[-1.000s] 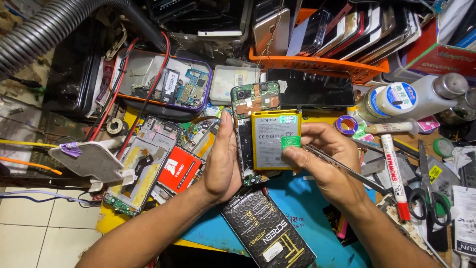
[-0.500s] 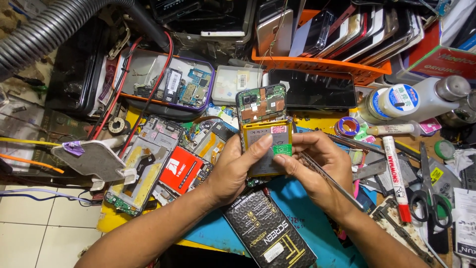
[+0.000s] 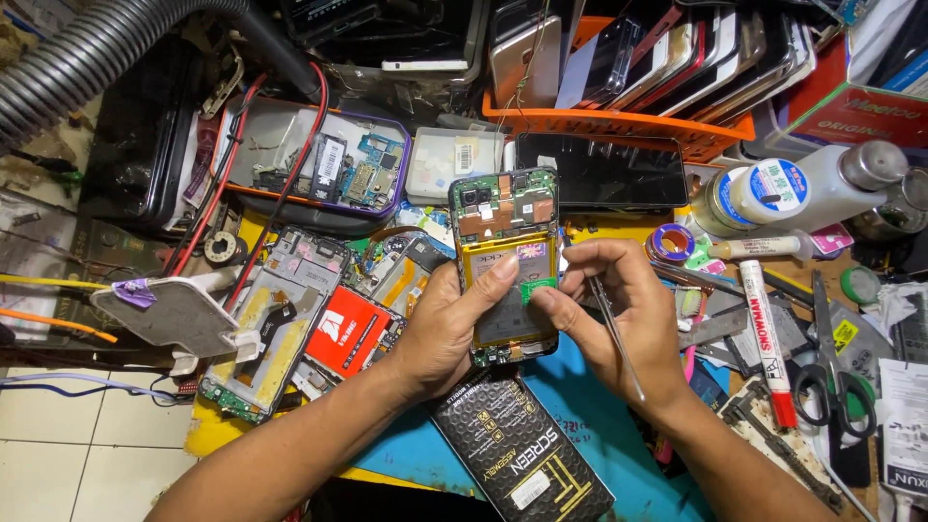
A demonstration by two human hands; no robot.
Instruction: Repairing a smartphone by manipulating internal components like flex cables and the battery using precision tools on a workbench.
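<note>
1. The left hand (image 3: 447, 329) grips an opened phone (image 3: 507, 266) from its left side, fingers curled behind it and the thumb laid across the yellow battery (image 3: 507, 280) on its face.
2. The phone has no back cover; its green circuit board (image 3: 503, 205) shows at the top end, and it is held upright above the blue mat (image 3: 580, 425) in the middle of the bench.
3. The right hand (image 3: 619, 324) is closed around thin metal tweezers (image 3: 616, 340), which run down across the palm, while its forefinger and thumb press on a small green tab (image 3: 537, 289) at the battery's right edge.
4. A black box with yellow print (image 3: 522, 449) lies on the mat just below both hands.
5. To the left lie a red card (image 3: 348, 332) and a stripped phone frame (image 3: 274, 319).
6. Behind the phone sits a dark screen panel (image 3: 599, 171), and beyond it an orange basket (image 3: 619, 124) filled with phones standing on edge.
7. To the right are a white bottle (image 3: 788, 193), a red-capped marker (image 3: 767, 338) and scissors (image 3: 833, 377), all well apart from the hands.
8. A grey ribbed hose (image 3: 97, 58) crosses the top left corner.
</note>
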